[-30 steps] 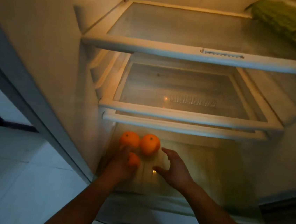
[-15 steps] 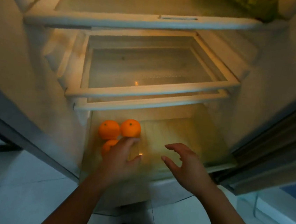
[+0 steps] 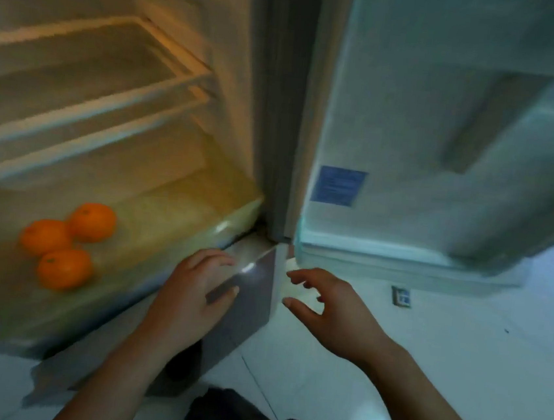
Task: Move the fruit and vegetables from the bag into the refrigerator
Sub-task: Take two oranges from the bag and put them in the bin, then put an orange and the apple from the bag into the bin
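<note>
Three oranges [image 3: 66, 245] lie together on the bottom floor of the open refrigerator [image 3: 179, 220], at the left of the view. My left hand [image 3: 191, 300] hovers over the refrigerator's front lower right corner, fingers relaxed, holding nothing. My right hand [image 3: 329, 313] is out over the white floor to its right, fingers loosely spread and empty. Both hands are well clear of the oranges. The bag is not in view.
The refrigerator door [image 3: 430, 140] stands open on the right, with a blue sticker [image 3: 338, 186] on its inner face. Bare shelves [image 3: 86, 87] run above the oranges. White tiled floor [image 3: 459, 348] spreads right, with a small dark object [image 3: 401, 296] lying on it.
The view has swung right, toward the door. My left hand has let go of the third orange and both hands have drawn back out of the refrigerator to the right.
</note>
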